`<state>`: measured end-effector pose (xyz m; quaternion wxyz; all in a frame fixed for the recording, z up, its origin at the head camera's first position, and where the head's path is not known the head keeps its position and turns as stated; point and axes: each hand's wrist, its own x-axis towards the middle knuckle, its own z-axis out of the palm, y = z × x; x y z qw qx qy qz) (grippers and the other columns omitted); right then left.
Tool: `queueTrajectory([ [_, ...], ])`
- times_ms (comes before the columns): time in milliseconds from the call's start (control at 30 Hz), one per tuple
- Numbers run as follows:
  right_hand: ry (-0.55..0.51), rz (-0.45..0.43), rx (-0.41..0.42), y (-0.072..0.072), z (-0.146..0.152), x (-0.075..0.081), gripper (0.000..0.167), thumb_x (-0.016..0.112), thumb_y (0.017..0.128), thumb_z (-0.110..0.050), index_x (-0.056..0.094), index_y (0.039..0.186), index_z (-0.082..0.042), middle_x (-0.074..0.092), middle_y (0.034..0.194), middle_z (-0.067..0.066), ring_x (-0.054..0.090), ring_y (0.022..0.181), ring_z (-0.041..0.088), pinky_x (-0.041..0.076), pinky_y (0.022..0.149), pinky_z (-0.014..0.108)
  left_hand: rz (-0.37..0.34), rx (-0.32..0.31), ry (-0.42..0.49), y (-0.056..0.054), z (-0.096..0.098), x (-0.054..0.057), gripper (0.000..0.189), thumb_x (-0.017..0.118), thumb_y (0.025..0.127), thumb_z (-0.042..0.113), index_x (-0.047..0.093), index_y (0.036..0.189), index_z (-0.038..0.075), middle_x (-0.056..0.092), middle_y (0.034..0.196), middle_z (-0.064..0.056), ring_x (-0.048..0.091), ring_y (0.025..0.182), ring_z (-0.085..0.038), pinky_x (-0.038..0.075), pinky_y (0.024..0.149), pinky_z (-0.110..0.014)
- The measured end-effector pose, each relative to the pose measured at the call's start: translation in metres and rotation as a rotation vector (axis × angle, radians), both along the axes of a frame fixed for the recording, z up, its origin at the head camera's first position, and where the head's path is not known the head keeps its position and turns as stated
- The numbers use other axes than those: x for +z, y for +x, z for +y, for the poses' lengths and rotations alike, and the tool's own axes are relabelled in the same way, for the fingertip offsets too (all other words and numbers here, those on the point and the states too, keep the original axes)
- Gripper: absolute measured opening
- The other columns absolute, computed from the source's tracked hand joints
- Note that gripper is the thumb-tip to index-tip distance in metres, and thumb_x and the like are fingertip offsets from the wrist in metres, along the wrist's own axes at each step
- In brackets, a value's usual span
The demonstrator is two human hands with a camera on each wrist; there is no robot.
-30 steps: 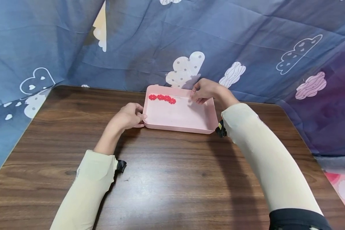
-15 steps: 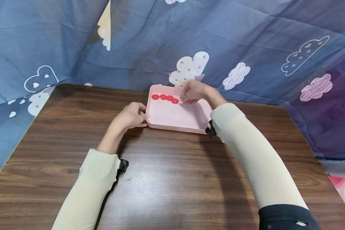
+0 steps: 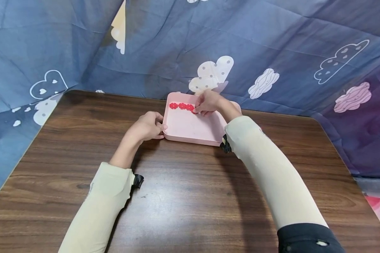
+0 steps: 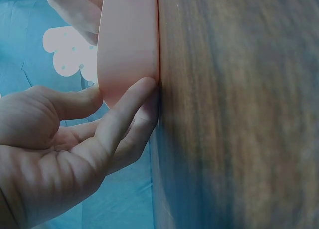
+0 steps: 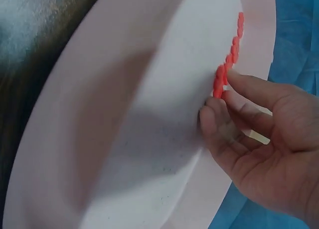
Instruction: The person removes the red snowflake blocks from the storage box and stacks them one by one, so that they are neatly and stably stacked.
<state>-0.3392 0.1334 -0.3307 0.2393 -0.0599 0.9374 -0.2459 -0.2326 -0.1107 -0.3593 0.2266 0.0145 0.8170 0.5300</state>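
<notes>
The right hand [image 3: 208, 101] pinches a red flower disc [image 5: 218, 83] near twelve o'clock in the pink tray [image 3: 190, 128]; tugging could skew neighbouring discs [image 3: 182, 106] if the left hand [image 3: 146, 126], gripping nine o'clock, slips.

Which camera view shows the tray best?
The head view: it takes in most of the tray, though the right hand covers part. The left wrist view shows mainly outer wall; the right wrist view shows its inside, cropped.
</notes>
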Motion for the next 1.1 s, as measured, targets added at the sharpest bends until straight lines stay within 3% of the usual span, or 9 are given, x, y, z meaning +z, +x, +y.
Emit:
queueTrajectory([
  [433,-0.025,0.035,0.008,0.003,-0.003,-0.009,0.020,0.085,0.092,-0.010,0.068,0.093,0.000,0.062,0.069,-0.001,0.059,0.063,0.009,0.054,0.057,0.016,0.005,-0.006,-0.004,0.001,0.001,0.001,0.036,0.057,0.108,0.001,0.053,0.141,-0.012,0.061,0.106,-0.018,0.066,0.089,-0.017,0.070,0.093,-0.032],
  [633,-0.211,-0.017,-0.013,0.005,0.004,-0.006,0.013,0.076,0.095,0.005,0.063,0.099,0.006,0.072,0.082,0.006,0.069,0.071,0.012,0.070,0.072,0.026,0.008,-0.009,-0.003,0.001,0.001,0.002,0.036,0.055,0.108,-0.001,0.053,0.141,-0.013,0.060,0.107,-0.018,0.067,0.090,-0.018,0.070,0.095,-0.033],
  [833,-0.330,-0.063,-0.047,0.008,0.015,-0.004,0.012,0.070,0.098,0.008,0.060,0.104,0.008,0.073,0.090,0.013,0.072,0.076,0.017,0.072,0.082,0.036,0.007,-0.010,-0.006,0.001,0.001,0.001,0.036,0.054,0.108,-0.001,0.053,0.142,-0.013,0.060,0.108,-0.019,0.067,0.090,-0.019,0.069,0.096,-0.034],
  [1100,-0.453,-0.131,-0.137,0.005,0.038,0.004,0.012,0.064,0.102,0.010,0.058,0.112,0.010,0.072,0.087,0.007,0.074,0.076,0.016,0.071,0.078,0.029,0.006,-0.008,-0.005,0.002,0.001,0.002,0.037,0.055,0.108,-0.001,0.052,0.143,-0.013,0.058,0.107,-0.018,0.068,0.090,-0.018,0.069,0.096,-0.033],
])
